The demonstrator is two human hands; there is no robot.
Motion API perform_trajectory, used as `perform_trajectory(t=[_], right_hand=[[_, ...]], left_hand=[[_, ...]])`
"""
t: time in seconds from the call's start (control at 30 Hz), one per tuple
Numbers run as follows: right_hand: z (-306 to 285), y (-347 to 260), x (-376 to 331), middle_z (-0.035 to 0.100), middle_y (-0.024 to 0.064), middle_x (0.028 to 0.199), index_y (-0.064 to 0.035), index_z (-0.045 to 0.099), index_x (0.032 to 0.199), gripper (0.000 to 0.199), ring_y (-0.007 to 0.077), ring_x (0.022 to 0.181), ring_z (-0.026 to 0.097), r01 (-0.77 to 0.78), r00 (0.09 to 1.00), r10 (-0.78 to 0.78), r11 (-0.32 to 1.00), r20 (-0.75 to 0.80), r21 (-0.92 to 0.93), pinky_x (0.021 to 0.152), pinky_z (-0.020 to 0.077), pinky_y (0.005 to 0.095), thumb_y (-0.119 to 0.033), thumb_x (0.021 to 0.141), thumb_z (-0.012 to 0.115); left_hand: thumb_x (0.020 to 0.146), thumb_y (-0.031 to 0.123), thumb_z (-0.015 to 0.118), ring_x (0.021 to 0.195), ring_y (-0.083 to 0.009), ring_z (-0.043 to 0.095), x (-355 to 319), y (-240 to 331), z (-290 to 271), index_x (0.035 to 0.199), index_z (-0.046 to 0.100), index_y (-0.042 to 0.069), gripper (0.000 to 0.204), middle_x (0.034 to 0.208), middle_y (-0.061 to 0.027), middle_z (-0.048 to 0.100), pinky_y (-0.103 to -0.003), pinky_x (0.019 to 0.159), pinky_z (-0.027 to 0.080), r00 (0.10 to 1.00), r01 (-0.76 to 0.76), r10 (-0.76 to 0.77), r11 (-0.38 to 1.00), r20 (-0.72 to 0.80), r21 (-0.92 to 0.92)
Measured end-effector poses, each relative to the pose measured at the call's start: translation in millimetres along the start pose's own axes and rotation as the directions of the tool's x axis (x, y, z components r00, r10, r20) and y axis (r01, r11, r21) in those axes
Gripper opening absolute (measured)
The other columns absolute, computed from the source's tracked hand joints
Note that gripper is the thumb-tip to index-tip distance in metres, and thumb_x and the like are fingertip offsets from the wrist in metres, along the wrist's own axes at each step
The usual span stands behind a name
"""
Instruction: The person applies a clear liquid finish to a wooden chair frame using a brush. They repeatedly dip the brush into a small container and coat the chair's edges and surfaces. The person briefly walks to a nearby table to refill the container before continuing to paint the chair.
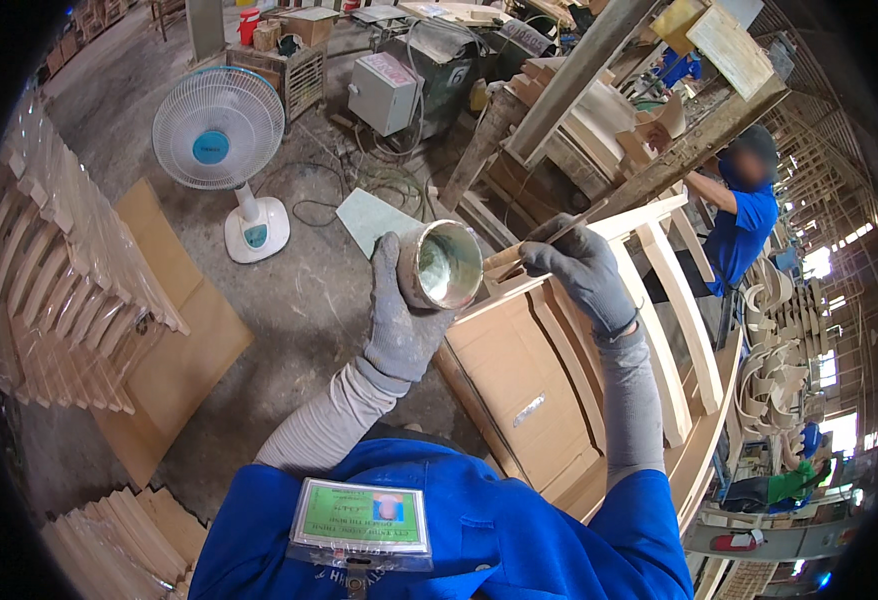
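Furniture workshop, concrete floor. We note left hand point(399, 318) clamped around a small tin point(441, 265), rigid, light; right hand point(579, 268) pinching a thin stick point(549, 240).

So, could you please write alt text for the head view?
A gloved left hand holds a small metal can while the gloved right hand holds a thin stick near it, above a pale wooden frame. A white fan stands behind.

Left hand point(399, 325) wrapped around tin can point(442, 265), just left of right hand point(581, 272) with a thin stick point(544, 242) reaching toward the can. Wooden chair frame point(659, 320) below and right of both hands. Cardboard sheet point(519, 380) inside frame. Standing fan point(221, 140) on floor, far left. Stacked chair parts point(69, 280) along left edge.
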State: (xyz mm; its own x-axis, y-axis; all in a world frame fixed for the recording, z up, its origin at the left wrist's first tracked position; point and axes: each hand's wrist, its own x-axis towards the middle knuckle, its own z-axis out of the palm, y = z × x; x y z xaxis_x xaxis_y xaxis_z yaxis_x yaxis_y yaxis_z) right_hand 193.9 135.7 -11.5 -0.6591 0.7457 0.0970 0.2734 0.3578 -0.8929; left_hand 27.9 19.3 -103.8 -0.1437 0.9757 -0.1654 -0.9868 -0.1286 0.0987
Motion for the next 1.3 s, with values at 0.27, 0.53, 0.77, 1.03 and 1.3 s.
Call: perform_trajectory(t=[0.27,0.53,0.77,1.03,1.3], right_hand=[[-25,0,-3,0.063,0.0019,0.075,0.0026,0.062,0.086,0.020,0.0099,0.067,0.057,0.047,0.998,-0.052,0.989,-0.033,-0.140,0.062,0.0458,0.0233,-0.016,0.083,0.067],[-3,1,-1,0.063,0.0045,0.078,0.0008,0.059,0.094,0.018,0.0098,0.069,0.059,-0.052,0.996,0.066,0.974,-0.052,0.222,0.063,0.0490,0.0221,-0.010,0.083,0.067],[-27,16,-19,0.064,0.0094,0.085,0.0031,0.058,0.097,0.018,0.0161,0.078,0.063,0.003,0.969,0.048,0.979,-0.244,0.204,0.073,0.0524,0.0273,-0.004,0.082,0.063],[-7,-16,-65,0.064,0.0126,0.088,0.0050,0.057,0.098,0.019,0.0177,0.081,0.063,0.056,0.826,0.059,0.981,-0.561,0.186,0.076,0.0532,0.0285,0.000,0.081,0.062],[103,-82,-125,0.063,0.0161,0.088,0.0031,0.057,0.086,0.012,0.0215,0.084,0.063,0.368,0.653,-0.198,0.926,-0.731,0.078,0.074,0.0535,0.0308,0.008,0.077,0.063]], left_hand=[[0.090,0.051,0.043,0.120,-0.0283,0.043,1,0,-2,0.126,0.045,0.016,0.050,0.127,-0.0071,0.047,-0.054,0.099,0.035,1.000,-0.017,0.017,0.999,0.000,0.050],[0.091,0.049,0.042,0.119,-0.0280,0.044,1,8,-7,0.125,0.046,0.015,0.048,0.125,-0.0073,0.048,-0.053,0.098,0.035,0.988,-0.157,0.155,0.954,0.027,0.255],[0.092,0.047,0.041,0.118,-0.0276,0.045,-11,37,12,0.124,0.047,0.014,0.046,0.124,-0.0076,0.050,-0.051,0.098,0.036,0.998,-0.014,0.011,0.998,0.057,0.064],[0.092,0.046,0.044,0.113,-0.0254,0.049,-22,48,14,0.122,0.049,0.007,0.049,0.120,-0.0096,0.053,-0.046,0.098,0.037,0.991,-0.017,-0.004,0.988,0.133,0.154],[0.093,0.042,0.042,0.115,-0.0229,0.049,-41,19,10,0.128,0.043,0.008,0.049,0.123,-0.0096,0.050,-0.039,0.099,0.041,0.976,-0.089,-0.004,0.906,0.218,0.414]])
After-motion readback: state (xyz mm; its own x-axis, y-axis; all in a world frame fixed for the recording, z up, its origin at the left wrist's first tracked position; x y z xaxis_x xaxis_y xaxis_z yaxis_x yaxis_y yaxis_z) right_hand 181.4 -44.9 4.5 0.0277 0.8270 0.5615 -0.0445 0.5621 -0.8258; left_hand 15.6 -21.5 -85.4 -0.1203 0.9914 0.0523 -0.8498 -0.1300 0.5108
